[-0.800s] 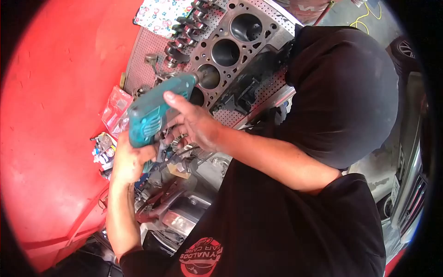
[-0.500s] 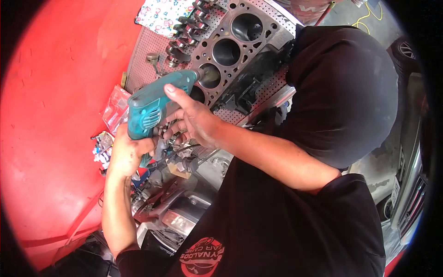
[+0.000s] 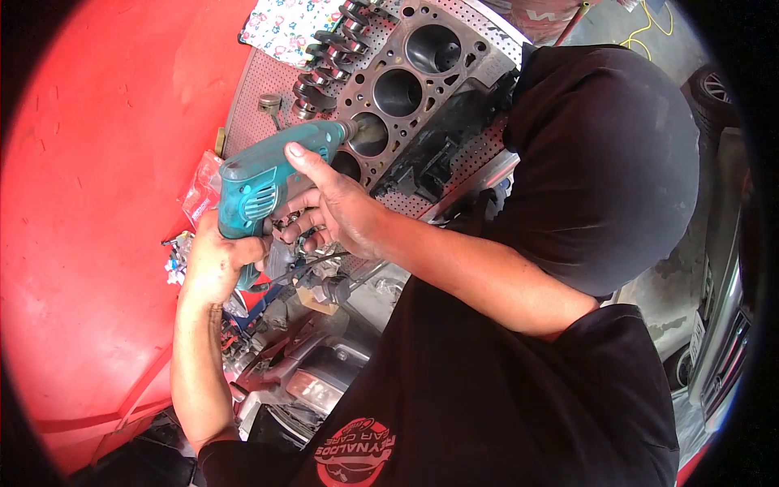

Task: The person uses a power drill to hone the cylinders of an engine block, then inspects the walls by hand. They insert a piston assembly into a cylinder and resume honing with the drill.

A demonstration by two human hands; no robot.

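A teal power drill (image 3: 272,162) points at the third visible cylinder bore (image 3: 370,135) of an engine block (image 3: 422,101). Its chuck overlaps the bore's edge; what the tool tip touches inside is hidden. My left hand (image 3: 215,260) is wrapped around the drill's rear handle. My right hand (image 3: 337,203) cradles the drill body from the side, thumb along it and fingers loosely curled below. A crankshaft (image 3: 324,69) lies beside the block, and a piston (image 3: 269,104) sits near the drill's upper side.
Under the engine parts is a perforated metal surface (image 3: 256,77) holding a floral cloth (image 3: 284,28). A large red panel (image 3: 105,203) borders the left. Assorted parts and a headlight (image 3: 316,385) are below the drill. A parked car (image 3: 722,349) stands at right.
The drill and my left hand have shifted slightly left and down. My right hand has moved a little left with the drill; the engine block stays put.
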